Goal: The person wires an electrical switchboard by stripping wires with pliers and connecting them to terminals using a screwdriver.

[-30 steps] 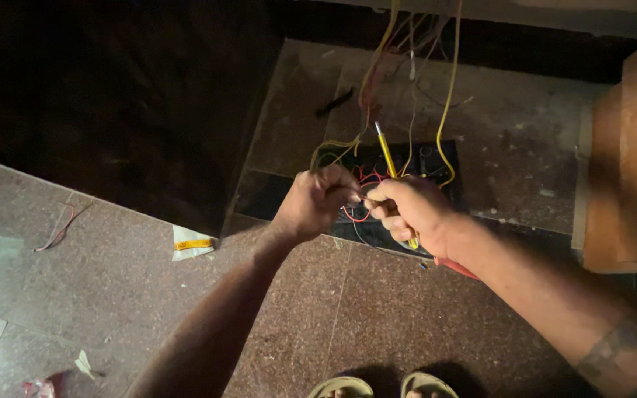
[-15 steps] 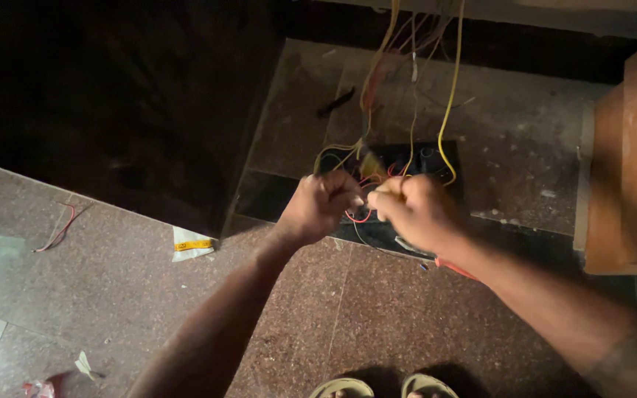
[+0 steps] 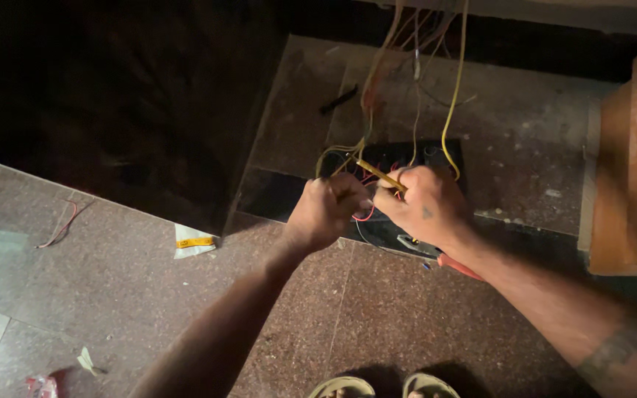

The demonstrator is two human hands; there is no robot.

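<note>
Right hand (image 3: 425,206) gripping yellow tool (image 3: 381,175), wires (image 3: 407,88) overhead, pliers (image 3: 444,259) beneath

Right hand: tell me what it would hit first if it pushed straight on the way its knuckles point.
The right hand points left toward the left hand, so it would probably meet that fist and the red wire looped between them first; depth is hard to judge.
</note>
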